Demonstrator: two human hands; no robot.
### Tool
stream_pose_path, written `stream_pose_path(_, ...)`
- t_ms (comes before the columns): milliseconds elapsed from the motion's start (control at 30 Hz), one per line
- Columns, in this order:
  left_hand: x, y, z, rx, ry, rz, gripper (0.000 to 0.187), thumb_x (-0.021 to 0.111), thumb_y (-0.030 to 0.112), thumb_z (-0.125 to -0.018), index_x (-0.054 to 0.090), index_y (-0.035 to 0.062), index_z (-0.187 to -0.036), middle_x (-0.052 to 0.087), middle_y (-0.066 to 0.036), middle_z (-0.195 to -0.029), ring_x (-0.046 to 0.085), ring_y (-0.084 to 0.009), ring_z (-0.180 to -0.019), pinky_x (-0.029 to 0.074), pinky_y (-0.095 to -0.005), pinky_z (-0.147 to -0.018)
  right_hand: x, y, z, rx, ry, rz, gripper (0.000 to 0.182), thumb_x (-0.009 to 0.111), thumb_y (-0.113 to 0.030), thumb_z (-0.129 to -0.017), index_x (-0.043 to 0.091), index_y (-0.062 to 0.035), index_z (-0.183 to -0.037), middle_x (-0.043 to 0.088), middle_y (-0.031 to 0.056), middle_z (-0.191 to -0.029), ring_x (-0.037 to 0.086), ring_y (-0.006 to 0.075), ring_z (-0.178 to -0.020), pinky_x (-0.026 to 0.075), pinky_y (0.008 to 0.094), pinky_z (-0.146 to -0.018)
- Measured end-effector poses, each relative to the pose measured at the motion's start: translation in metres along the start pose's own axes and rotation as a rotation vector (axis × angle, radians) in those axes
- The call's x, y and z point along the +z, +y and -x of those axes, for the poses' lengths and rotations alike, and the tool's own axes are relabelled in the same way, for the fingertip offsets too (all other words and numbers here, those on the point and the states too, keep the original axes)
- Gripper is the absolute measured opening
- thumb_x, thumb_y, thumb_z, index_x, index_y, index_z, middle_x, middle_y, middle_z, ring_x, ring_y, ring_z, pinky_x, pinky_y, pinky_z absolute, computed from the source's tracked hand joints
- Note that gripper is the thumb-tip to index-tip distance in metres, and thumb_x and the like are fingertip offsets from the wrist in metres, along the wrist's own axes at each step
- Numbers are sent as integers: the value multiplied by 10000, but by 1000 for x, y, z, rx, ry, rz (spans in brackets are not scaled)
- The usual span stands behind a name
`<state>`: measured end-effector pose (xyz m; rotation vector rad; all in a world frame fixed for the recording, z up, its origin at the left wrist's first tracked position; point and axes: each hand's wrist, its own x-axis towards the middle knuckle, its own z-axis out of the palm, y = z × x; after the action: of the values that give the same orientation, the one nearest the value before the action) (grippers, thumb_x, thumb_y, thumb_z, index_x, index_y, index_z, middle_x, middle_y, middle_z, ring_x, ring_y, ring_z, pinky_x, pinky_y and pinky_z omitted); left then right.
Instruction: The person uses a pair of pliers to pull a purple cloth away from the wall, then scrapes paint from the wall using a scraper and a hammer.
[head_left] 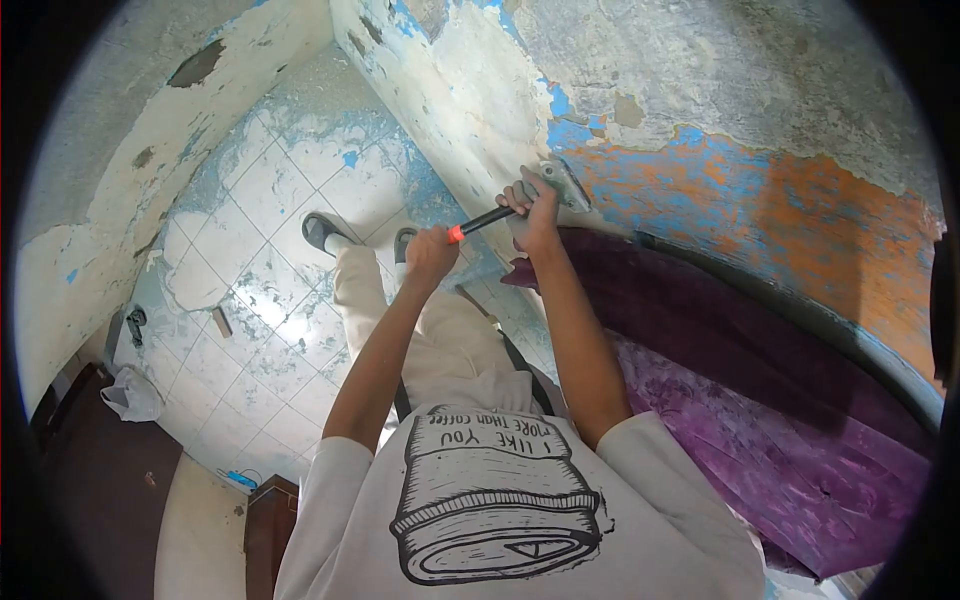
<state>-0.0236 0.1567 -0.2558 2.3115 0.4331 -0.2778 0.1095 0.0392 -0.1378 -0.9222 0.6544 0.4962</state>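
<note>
Scraper, long black handle with red-orange band, flat grey metal head point(571, 188): lies against peeling blue-and-orange wall point(690, 185), above crumpled purple cloth point(740, 400).
Left bare hand point(432, 254): closed round handle's end, beside band.
Right bare hand point(532, 212): wrapped round handle near head.

From my remote post I've got the floor point(255, 350) btwn L wall point(110, 190) & R wall point(720, 90), meeting at far corner. Cloth point(705, 310) along R wall, R of legs point(360, 290). Block point(222, 321) on floor, L of legs; bag point(132, 394) farther L & nearer; cord point(240, 479) to bag's R, nearer still.
</note>
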Motion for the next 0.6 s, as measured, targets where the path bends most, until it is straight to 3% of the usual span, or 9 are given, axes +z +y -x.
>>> stream_pose_path(67,-2,-9,8,61,-2,40,346,626,331,-879,629,-1,-780,641,-258,-732,651,-434,-703,523,-527,-653,2,-1,9,33,80,5,411,578,-129,-912,308,-179,-607,236,-31,-513,258,119,-490,341,309,-651)
stream_pose_path(133,-41,0,19,162,-177,317,325,722,309,-830,625,0,-846,670,-192,-839,646,-343,-631,501,-447,-584,-5,3,20,24,-15,70,304,598,-130,-909,403,-145,-676,334,-26,-594,346,122,-572,369,323,-696)
stream_pose_path(167,-54,0,27,161,-182,308,325,722,309,-830,625,0,-846,670,-192,-839,646,-343,-631,501,-447,-584,-3,6,33,27,-14,61,304,598,-130,-909,403,-145,-676,334,-26,-594,346,122,-572,369,323,-696)
stream_pose_path(233,-79,0,39,-109,-542,660,374,773,354,-801,609,18,-823,617,-90,-647,636,-191,-575,471,-333,-500,13,9,58,-24,-171,75,238,645,-114,-877,449,-117,-743,401,-14,-685,421,118,-649,384,301,-694)
stream_pose_path(267,-90,1,46,-105,-547,644,374,773,354,-801,609,18,-823,617,-90,-647,636,-191,-575,471,-333,-500,13,13,60,-29,-171,59,238,645,-114,-877,449,-117,-743,401,-14,-685,421,118,-649,384,301,-694)
stream_pose_path(333,-106,0,60,-243,-700,926,344,796,331,-796,614,40,-812,582,-11,-643,585,-88,-563,421,-250,-468,13,21,67,34,-255,-34,155,626,-154,-894,486,-104,-852,447,-17,-787,443,125,-732,390,354,-755)
stream_pose_path(400,-110,-5,70,-254,-753,944,330,759,337,-835,629,34,-820,597,-10,-652,605,-101,-583,451,-266,-506,9,27,67,128,-219,-150,174,642,-172,-883,483,-114,-842,449,-13,-766,439,124,-716,382,336,-748)
stream_pose_path(533,-93,0,74,-244,-656,1008,380,687,378,-895,649,2,-853,621,-35,-678,599,-127,-610,462,-276,-588,8,21,50,69,-150,-67,224,624,-187,-906,458,-123,-770,389,-34,-654,386,101,-603,343,275,-665)
stream_pose_path(600,-82,7,71,-168,-552,602,463,660,434,-903,638,-26,-856,635,-76,-692,569,-153,-603,449,-314,-584,5,12,45,-17,-110,61,282,603,-186,-922,424,-133,-711,315,-53,-584,331,86,-536,312,262,-595)
